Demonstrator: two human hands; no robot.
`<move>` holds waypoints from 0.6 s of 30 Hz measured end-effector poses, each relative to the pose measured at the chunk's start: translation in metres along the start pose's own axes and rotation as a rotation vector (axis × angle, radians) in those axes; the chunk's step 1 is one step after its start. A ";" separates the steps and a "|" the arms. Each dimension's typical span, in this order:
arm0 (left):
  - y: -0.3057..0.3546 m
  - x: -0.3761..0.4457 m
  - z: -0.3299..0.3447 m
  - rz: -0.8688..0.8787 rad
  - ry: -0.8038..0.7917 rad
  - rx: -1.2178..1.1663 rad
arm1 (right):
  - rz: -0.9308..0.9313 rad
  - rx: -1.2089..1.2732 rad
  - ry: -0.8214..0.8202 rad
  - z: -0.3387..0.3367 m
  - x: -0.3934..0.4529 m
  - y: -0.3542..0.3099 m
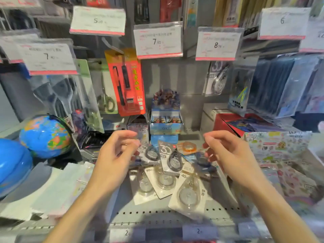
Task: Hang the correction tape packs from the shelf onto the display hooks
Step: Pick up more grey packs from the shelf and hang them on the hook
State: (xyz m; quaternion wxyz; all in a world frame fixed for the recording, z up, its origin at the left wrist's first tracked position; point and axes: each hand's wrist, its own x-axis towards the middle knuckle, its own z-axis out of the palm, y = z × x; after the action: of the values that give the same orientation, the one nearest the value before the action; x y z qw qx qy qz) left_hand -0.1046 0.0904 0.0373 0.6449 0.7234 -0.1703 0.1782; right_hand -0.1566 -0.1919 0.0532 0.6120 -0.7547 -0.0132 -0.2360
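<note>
Two hands over one shelf, as I read it from the head view.

Item 1: left hand point(116, 151), raised above the shelf point(157, 210), fingers loosely curled, holding nothing that I can see.

Item 2: right hand point(228, 151), raised at the same height, fingers loosely curled toward the thumb; whether the tips touch the edge of a pack behind them I cannot tell.

Item 3: correction tape packs point(168, 174), a loose overlapping pile lying flat on the shelf between and below both hands. Front of pile: pale packs point(188, 193) marked "40" with clear round casings. Behind them: pack marked "30" point(169, 157) with a dark dispenser, leaning on the others. At the back: orange pack point(187, 147), just beside the right fingertips.

Item 4: hanging correction tape pack point(216, 79), on a display hook under the price tag reading 8 point(217, 44), above and right of the pile.

Item 5: price tag reading 7 point(158, 41), centre; nothing visible hanging directly below it.

Item 6: red pen pack point(127, 81) and scissors pack point(105, 92), hanging left of centre.

Item 7: globe point(44, 135), standing on the shelf, left of the left hand.

Item 8: card box point(165, 113), upright behind the pile.

Item 9: sticker sheets point(278, 151), flat at the right.
</note>
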 end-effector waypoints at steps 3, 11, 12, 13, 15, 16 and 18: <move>-0.018 0.013 -0.008 -0.056 -0.071 0.053 | 0.029 -0.107 -0.001 0.021 0.003 0.013; -0.051 0.049 0.020 -0.043 -0.310 0.510 | 0.140 -0.499 -0.193 0.053 0.036 0.064; -0.053 0.054 0.026 -0.042 -0.331 0.560 | 0.142 -0.540 -0.213 0.055 0.039 0.070; -0.054 0.057 0.032 -0.043 -0.352 0.611 | 0.138 -0.594 -0.229 0.056 0.041 0.074; -0.057 0.064 0.041 -0.054 -0.403 0.729 | 0.137 -0.696 -0.271 0.057 0.044 0.083; -0.059 0.066 0.046 -0.060 -0.430 0.780 | 0.143 -0.733 -0.295 0.057 0.045 0.086; -0.061 0.071 0.053 -0.077 -0.470 0.844 | 0.146 -0.791 -0.332 0.058 0.046 0.091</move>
State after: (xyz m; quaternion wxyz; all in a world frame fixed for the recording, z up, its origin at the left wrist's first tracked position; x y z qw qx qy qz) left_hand -0.0109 0.0430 0.0120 0.2452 0.9484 -0.1972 0.0394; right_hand -0.0674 -0.1733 -0.0216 0.2805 -0.9577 0.0334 -0.0542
